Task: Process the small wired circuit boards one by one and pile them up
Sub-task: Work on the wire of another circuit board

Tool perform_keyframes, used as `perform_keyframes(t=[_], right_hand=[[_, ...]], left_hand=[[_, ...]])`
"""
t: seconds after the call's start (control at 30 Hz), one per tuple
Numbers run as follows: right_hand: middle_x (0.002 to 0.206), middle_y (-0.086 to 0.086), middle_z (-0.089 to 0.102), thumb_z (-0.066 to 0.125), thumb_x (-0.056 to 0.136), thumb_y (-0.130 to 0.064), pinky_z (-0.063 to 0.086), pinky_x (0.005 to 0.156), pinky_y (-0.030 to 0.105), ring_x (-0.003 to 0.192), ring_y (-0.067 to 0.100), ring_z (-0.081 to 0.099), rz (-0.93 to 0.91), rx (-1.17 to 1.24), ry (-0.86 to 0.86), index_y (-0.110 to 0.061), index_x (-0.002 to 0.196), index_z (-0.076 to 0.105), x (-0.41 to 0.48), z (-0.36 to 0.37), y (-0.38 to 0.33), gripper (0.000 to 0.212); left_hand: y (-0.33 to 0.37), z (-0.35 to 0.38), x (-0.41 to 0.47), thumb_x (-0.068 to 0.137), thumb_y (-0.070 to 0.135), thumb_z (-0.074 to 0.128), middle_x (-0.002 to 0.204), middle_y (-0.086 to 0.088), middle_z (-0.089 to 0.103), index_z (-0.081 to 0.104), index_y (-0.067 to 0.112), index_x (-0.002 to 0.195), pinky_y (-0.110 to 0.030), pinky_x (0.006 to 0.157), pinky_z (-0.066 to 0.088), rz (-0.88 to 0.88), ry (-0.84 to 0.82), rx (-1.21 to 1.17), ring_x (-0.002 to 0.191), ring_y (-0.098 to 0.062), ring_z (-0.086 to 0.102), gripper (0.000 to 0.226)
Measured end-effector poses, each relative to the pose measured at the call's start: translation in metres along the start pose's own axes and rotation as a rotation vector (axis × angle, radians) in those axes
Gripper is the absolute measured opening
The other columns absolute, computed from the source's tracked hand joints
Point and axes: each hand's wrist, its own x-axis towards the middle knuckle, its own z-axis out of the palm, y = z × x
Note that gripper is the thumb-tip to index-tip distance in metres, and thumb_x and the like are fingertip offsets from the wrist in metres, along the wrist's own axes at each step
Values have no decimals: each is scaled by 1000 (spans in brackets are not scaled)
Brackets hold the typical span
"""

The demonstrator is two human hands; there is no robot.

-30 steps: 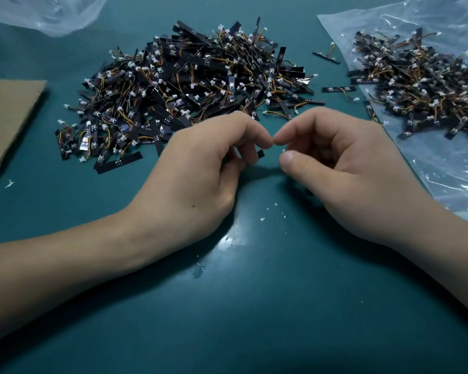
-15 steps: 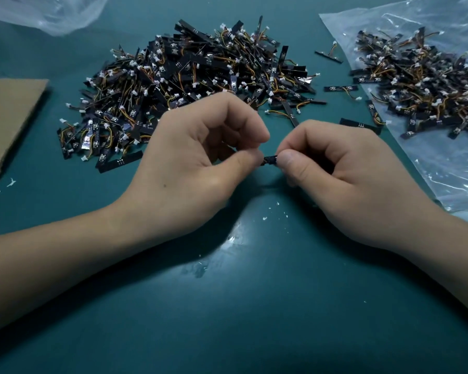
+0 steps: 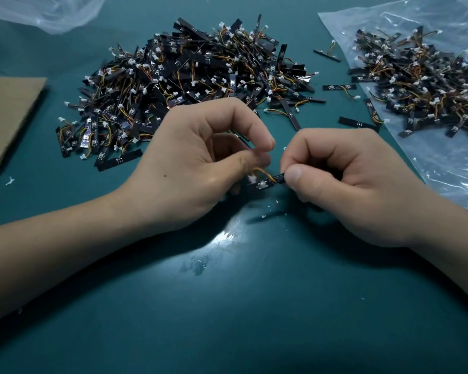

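A small black circuit board (image 3: pixel 265 182) with orange and yellow wires and a white plug hangs between my hands, just above the green table. My right hand (image 3: pixel 343 184) pinches its right end between thumb and forefinger. My left hand (image 3: pixel 200 163) pinches the wire and plug end with thumb and curled fingers. Behind my hands lies a big heap of the same boards (image 3: pixel 189 85). A second heap (image 3: pixel 422 82) rests on a clear plastic bag (image 3: pixel 449 168) at the upper right.
A few loose boards (image 3: pixel 360 124) lie between the two heaps. A brown cardboard sheet (image 3: pixel 8 112) sits at the left edge, and another clear bag (image 3: pixel 46 9) at the top left. White scraps dot the table (image 3: pixel 227 306).
My hands have drawn slightly apart. The board, hidden between my fingertips before, now shows with its wire and plug. My left forefinger has lifted off.
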Motion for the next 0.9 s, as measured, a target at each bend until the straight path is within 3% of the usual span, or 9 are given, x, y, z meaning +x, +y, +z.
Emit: perform_keyframes(t=[0.07, 0.17, 0.37, 0.5, 0.6, 0.7, 0.8, 0.9], right_hand=[[62, 6, 56, 57, 93, -30, 40, 50, 24, 50, 9, 48, -2, 88, 62, -18, 81, 62, 1, -1, 1, 18], [61, 7, 56, 54, 92, -32, 39, 50, 27, 51, 13, 46, 36, 194, 172, -16, 80, 60, 4, 0, 3, 21], [64, 0, 61, 49, 94, -37, 42, 53, 28, 53, 10, 49, 78, 158, 100, -19, 78, 58, 4, 2, 3, 26], [63, -2, 61, 43, 94, -35, 42, 55, 29, 55, 16, 53, 55, 63, 12, -22, 70, 53, 2, 2, -1, 29], [60, 3, 56, 40, 92, -34, 40, 55, 29, 53, 17, 52, 36, 42, -37, -25, 65, 48, 1, 0, -3, 29], [56, 7, 45, 42, 92, -30, 35, 52, 28, 50, 11, 41, 22, 14, -78, -16, 62, 42, 1, 0, -3, 34], [54, 8, 37, 47, 92, -15, 30, 52, 27, 50, 10, 33, 28, -1, -95, -15, 59, 38, 1, 0, -3, 34], [52, -4, 34, 48, 89, -9, 28, 51, 21, 49, 9, 31, 17, -32, -106, -21, 58, 37, 2, 0, -3, 35]], left_hand=[[-1, 0, -1, 90, 8, 74, 82, -16, 70, 67, 22, 88, -45, 42, 50, -11, -9, 13, 61, -34, 66, 15], [0, 0, -1, 94, 8, 70, 83, 6, 69, 67, 13, 99, -34, 51, 54, -1, -59, 36, 62, -20, 65, 9], [2, 3, -1, 101, 12, 62, 89, -1, 66, 65, 19, 110, -17, 60, 50, 25, -47, 27, 63, -24, 65, 12], [4, 3, -2, 101, 13, 61, 81, 2, 68, 68, 17, 99, -16, 57, 47, 21, -24, 60, 58, -18, 64, 8], [6, 3, -2, 97, 27, 66, 71, 1, 69, 69, 16, 87, -16, 54, 45, -32, -27, 67, 54, -6, 61, 15], [8, 2, -3, 94, 34, 67, 61, 5, 65, 71, 14, 81, -12, 53, 40, -79, -59, 78, 52, 0, 55, 25], [9, 1, -2, 92, 37, 70, 59, -6, 65, 72, 19, 76, -21, 49, 39, -101, -85, 102, 52, -9, 53, 25], [10, 2, -1, 94, 35, 68, 62, -5, 64, 73, 21, 76, -36, 51, 39, -94, -112, 121, 56, -30, 54, 23]])
